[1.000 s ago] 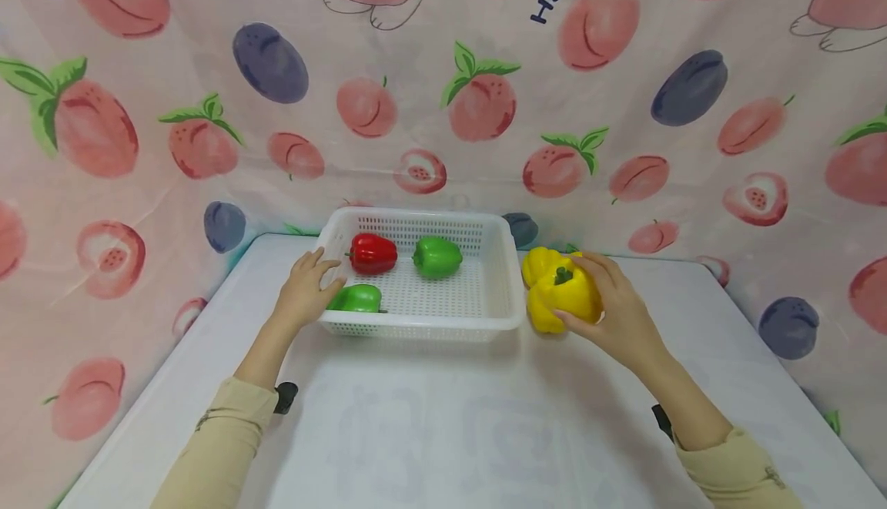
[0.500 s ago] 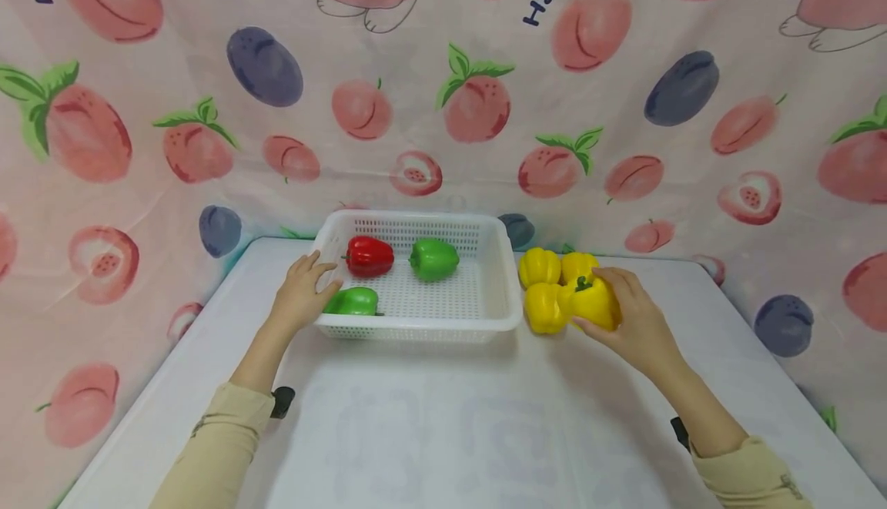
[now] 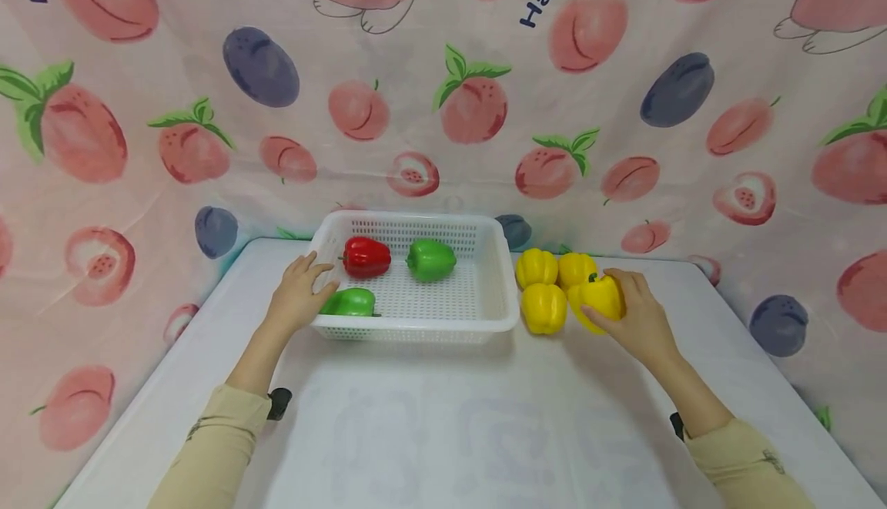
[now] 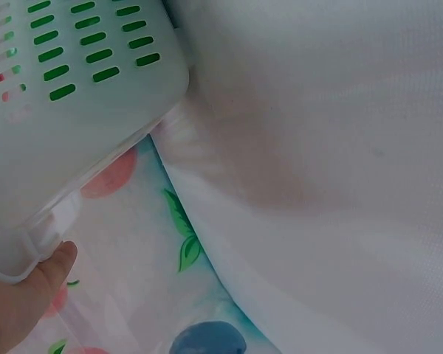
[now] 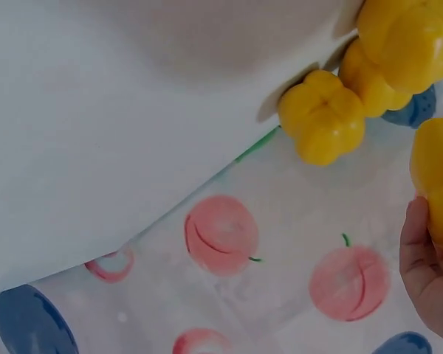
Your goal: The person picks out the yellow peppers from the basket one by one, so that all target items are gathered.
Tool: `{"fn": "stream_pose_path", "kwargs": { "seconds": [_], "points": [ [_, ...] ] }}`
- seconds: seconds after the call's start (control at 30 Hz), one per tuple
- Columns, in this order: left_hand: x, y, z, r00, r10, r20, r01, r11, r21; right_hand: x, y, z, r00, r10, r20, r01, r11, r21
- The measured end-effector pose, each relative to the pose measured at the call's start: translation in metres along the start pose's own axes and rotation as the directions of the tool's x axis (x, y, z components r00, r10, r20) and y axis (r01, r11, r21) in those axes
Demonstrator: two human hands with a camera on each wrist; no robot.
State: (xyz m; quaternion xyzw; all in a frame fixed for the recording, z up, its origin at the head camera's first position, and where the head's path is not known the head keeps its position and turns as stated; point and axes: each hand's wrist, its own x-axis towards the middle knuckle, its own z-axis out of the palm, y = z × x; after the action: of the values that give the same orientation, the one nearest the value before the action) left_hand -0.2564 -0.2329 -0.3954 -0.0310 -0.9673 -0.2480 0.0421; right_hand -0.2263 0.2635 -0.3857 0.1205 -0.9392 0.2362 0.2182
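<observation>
My right hand [image 3: 640, 324] holds a yellow bell pepper [image 3: 601, 297], stem up, thumb on its near side and fingers on its far side. In the right wrist view that pepper [image 5: 437, 177] shows at the right edge. Several yellow peppers stand close by, a front one [image 3: 543, 309] and back ones [image 3: 537, 268] [image 3: 577, 268]. My left hand [image 3: 294, 293] rests at the left rim of a white plastic basket [image 3: 416, 324], fingers loosely spread. The basket holds a red pepper [image 3: 366, 257], a green pepper [image 3: 431, 260] and another green pepper [image 3: 351, 302] at its front left.
A white-covered table [image 3: 443, 416] extends in front of the basket. Behind it hangs a fruit-printed cloth [image 3: 416, 47], which also runs along both sides. The yellow peppers stand just right of the basket.
My right hand has moved right with its yellow pepper, away from the front yellow one, and lowered it beside the group. The left hand stays at the basket rim.
</observation>
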Motion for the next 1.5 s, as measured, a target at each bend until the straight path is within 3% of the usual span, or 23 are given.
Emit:
{"fn": "stream_pose_path", "kwargs": {
  "seconds": [0.27, 0.63, 0.9, 1.13, 1.5],
  "points": [
    [0.000, -0.002, 0.001, 1.000, -0.010, 0.004, 0.010, 1.000, -0.009, 0.011, 0.010, 0.007, 0.994, 0.091, 0.059, -0.089, 0.995, -0.035],
    [0.000, -0.001, 0.001, 1.000, -0.010, 0.002, 0.010, 1.000, -0.006, 0.019, 0.027, 0.023, 0.985, 0.147, 0.092, -0.140, 0.987, -0.076],
    [-0.001, 0.000, 0.000, 1.000, -0.019, 0.004, 0.019, 1.000, -0.002, 0.021, 0.031, 0.029, 0.965, 0.205, 0.165, -0.192, 0.977, -0.091],
    [-0.001, 0.000, 0.000, 1.000, -0.009, 0.001, 0.009, 1.000, -0.001, 0.022, 0.031, 0.035, 0.932, 0.268, 0.244, -0.248, 0.963, -0.109],
    [-0.001, 0.000, 0.001, 1.000, -0.005, -0.012, 0.005, 1.000, 0.004, 0.022, 0.034, 0.043, 0.906, 0.300, 0.299, -0.266, 0.952, -0.151]
  ]
}}
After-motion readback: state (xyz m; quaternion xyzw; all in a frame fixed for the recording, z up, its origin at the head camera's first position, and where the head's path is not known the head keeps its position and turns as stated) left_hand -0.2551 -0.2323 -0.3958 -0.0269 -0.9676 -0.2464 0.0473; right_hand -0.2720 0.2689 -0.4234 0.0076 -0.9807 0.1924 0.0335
